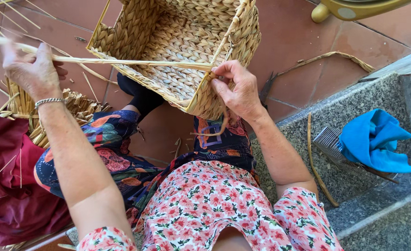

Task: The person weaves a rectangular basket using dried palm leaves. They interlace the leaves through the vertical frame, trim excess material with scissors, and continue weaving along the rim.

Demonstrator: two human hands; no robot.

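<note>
From my remote station I log the scene left to right. A maroon cloth (10, 186) lies at far left on the tiled floor (303, 42), with a bundle of loose straw (75, 104) beside it. The left hand (31, 69) is raised at upper left, fingers curled around a long pale straw strand (122, 61), pulling it taut. That strand runs rightward across the open mouth of the woven basket (177, 46) to its near rim corner, where the right hand (238, 90) pinches the strand's end against the rim.

Judgement on progress: walls and base appear fully woven; the work left seems confined to the rim binding at this corner.

The basket rests tilted against the knees, between both hands, touching the right. A blue cloth (377, 139) lies on the stone step (354, 195) at right.
</note>
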